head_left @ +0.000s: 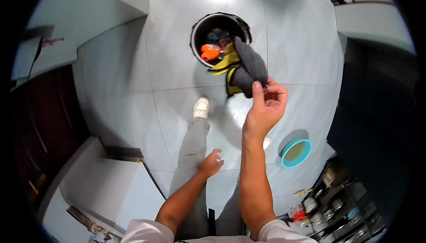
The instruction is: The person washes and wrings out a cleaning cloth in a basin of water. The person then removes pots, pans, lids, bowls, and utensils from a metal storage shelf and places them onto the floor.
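Note:
A dark grey cloth item with yellow parts hangs from my right hand, pinched between thumb and fingers. Its yellow end reaches over the near right rim of a round bin lined with a black bag. Inside the bin lie an orange bottle and dark, crumpled things that I cannot make out. My left hand is low beside my leg, its fingers apart and slightly curled, with nothing in them.
A turquoise basin with yellowish liquid stands on the tiled floor at the right. Shelves with jars and packets fill the lower right. A white cabinet is at the lower left. My white shoe is below the bin.

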`<state>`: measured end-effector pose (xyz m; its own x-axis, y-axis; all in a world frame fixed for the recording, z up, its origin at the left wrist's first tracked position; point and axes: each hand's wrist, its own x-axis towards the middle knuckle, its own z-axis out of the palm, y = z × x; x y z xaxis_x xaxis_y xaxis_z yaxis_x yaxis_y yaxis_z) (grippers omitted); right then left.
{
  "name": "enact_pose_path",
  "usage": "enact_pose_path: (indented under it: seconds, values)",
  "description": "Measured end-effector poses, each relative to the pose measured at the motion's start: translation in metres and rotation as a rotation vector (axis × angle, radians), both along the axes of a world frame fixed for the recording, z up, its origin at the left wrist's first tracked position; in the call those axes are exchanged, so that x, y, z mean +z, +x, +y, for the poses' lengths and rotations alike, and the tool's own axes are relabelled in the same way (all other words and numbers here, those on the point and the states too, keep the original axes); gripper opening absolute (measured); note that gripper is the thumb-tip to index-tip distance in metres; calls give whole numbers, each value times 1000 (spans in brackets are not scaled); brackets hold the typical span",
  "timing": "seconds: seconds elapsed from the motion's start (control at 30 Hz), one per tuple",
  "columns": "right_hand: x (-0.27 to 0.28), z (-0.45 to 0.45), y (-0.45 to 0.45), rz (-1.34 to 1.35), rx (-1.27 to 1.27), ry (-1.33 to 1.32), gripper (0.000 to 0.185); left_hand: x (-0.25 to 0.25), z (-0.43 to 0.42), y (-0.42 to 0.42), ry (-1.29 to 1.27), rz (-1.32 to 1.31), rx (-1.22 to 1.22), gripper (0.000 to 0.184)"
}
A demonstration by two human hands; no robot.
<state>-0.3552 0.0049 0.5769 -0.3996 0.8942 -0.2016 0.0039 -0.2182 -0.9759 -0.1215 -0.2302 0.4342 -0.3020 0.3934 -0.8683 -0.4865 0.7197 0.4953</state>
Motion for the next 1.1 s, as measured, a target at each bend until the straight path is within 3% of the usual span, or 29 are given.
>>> enact_pose_path:
  seconds: [0.2,0.27,0.33,0.43,0.6,0.67,0.83,0.9,0.97,1.0,1.1]
  values:
    - [9,19,149,83,80,-142,28,-19,16,21,-9,23,-3,48]
    - [6,30,217,38,41,-257,27,-7,50,14,-127,60,-202,46]
    - [6,45,288,3,-24,-320,26,-45,34,58,99,152,-133,42]
    - [2,76,394,-52,-107,-240,25,-43,41,83,-107,19,-331,42]
    - [6,126,539,-206,-351,-180,24,-54,52,116,-186,135,-826,41]
    - [-18,148,594,-294,-489,-120,20,-61,67,129,-218,170,-1002,38]
    - [-122,200,714,-383,-800,-257,18,-39,163,176,-203,214,-1213,33]
    - [-168,218,755,-315,-883,-320,22,-35,204,208,-136,219,-1224,31]
    - [-201,236,797,-46,-1051,-412,28,-42,248,249,-33,226,-1270,30]
    - [-227,239,814,-169,-1099,-310,32,-33,284,282,-24,255,-1325,31]
    - [-230,237,836,-342,-847,-494,36,-44,356,354,72,316,-1373,29]
